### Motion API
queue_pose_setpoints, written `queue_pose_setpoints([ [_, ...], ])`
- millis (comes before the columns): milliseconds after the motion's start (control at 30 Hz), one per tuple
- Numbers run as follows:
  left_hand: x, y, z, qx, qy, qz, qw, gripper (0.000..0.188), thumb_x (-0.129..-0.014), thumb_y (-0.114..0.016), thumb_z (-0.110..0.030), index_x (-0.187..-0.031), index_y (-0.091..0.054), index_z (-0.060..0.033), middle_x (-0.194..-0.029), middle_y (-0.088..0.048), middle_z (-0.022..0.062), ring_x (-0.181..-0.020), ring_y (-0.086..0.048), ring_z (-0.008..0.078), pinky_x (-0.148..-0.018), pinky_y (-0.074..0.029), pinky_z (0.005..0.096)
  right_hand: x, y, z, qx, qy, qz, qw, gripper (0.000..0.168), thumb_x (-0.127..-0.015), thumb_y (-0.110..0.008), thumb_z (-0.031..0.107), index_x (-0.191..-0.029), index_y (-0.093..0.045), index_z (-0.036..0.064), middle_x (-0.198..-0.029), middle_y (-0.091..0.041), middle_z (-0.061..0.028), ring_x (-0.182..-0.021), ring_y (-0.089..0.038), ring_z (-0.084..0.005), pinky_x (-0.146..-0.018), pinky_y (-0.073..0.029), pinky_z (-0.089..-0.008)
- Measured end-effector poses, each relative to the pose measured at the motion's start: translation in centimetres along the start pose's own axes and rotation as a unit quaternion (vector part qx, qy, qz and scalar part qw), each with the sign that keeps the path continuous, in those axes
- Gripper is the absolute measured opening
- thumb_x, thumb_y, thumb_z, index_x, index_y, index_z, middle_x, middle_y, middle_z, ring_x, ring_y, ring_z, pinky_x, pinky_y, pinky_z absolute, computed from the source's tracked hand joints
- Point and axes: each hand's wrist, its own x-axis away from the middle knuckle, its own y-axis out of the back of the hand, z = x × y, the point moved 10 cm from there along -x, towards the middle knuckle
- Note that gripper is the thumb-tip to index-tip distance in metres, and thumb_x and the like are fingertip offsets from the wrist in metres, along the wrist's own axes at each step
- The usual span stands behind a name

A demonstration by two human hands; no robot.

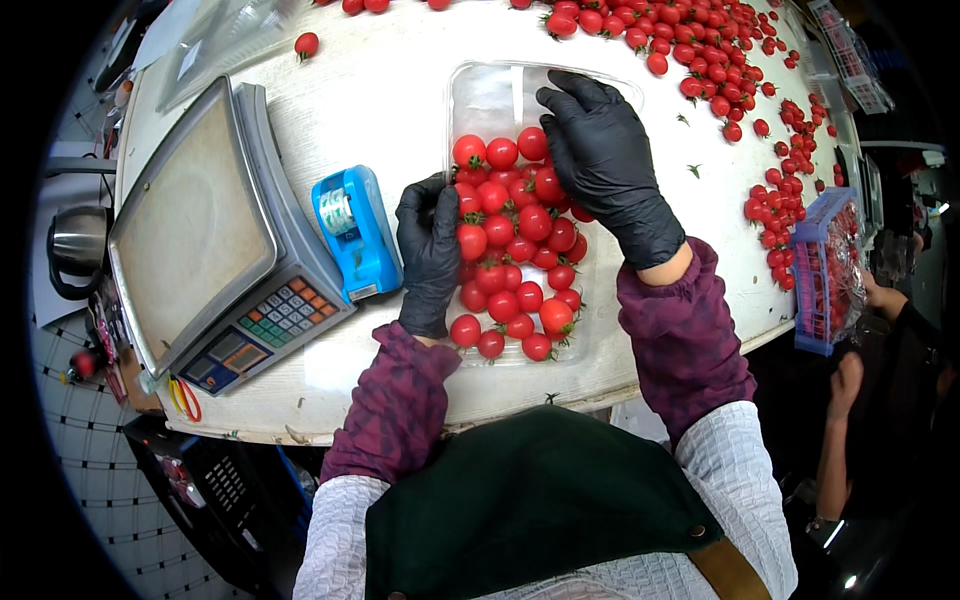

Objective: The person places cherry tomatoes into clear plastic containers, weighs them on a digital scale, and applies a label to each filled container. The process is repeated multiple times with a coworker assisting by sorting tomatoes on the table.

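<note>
A clear plastic clamshell container (484, 97) lies on the white table before me, with many red cherry tomatoes (499, 230) heaped in its near part. My left hand (431, 251), in a black glove, rests against the container's left side, fingers curled at its edge. At the upper right, my black-gloved right hand (600, 157) reaches over the container with bent fingers beside the tomatoes. Whether its hidden thumb or palm touches a tomato cannot be told.
A digital scale (202, 225) and a blue tape dispenser (360, 232) stand at left. Loose tomatoes (705, 52) spread over the far right of the table (375, 97). A purple plastic basket (817, 270) of tomatoes sits at the right edge, near another person's hands (847, 382).
</note>
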Motion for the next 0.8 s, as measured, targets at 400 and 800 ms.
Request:
queue_pose_setpoints([
  [400,-0.3,0.0,1.0,0.004,0.036,0.031,0.999,0.03,-0.091,-0.053,-0.026,-0.107,-0.051,-0.0009,-0.1,-0.055,0.0074,-0.092,-0.051,0.0132,-0.082,-0.043,0.0271,7.6,4.4,-4.8,-0.252,-0.196,-0.144,0.937,0.017,-0.082,-0.058,0.003,-0.099,-0.058,0.003,-0.097,-0.059,-0.0099,-0.089,-0.059,-0.021,-0.073,-0.048,-0.0303],
  [800,1.8,-2.6,-4.1,0.079,0.015,0.083,0.993,0.058,-0.093,-0.045,-0.03,-0.14,-0.021,-0.0082,-0.144,-0.025,0.011,-0.131,-0.028,0.0222,-0.106,-0.026,0.0354,16.5,-6.1,-5.7,-0.594,-0.377,-0.124,0.7,0.021,-0.092,-0.048,0.016,-0.111,-0.054,0.009,-0.136,-0.037,-0.0116,-0.126,-0.035,-0.0204,-0.102,-0.03,-0.0339],
])
